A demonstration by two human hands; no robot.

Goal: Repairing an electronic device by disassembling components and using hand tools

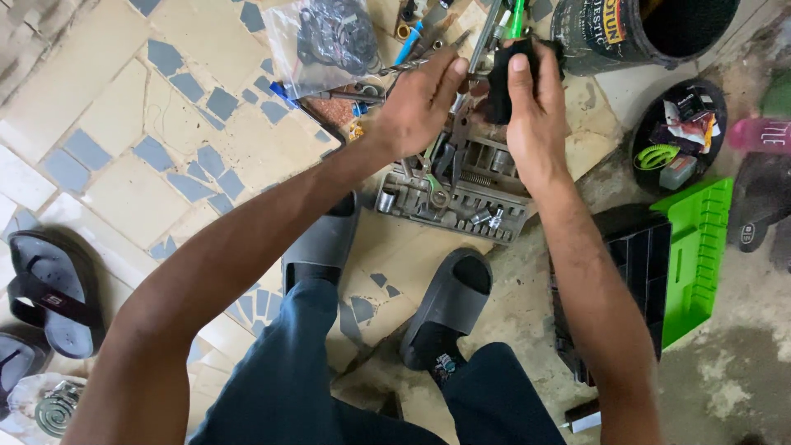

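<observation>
Both arms are seen bare from the shoulder side down to the wrists; no sleeves, watch or rings can be made out. The left hand (420, 103) and the right hand (534, 115) are ungloved. The legs are covered by dark blue denim trousers (288, 371). Grey moulded rubber slide sandals (449, 305) with a broad closed band over the forefoot are worn on both feet, below the hands.

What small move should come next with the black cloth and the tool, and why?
Probably draw the black cloth along the metal tool: the right hand grips the cloth and the left hand steadies the tool above the socket tray.
</observation>
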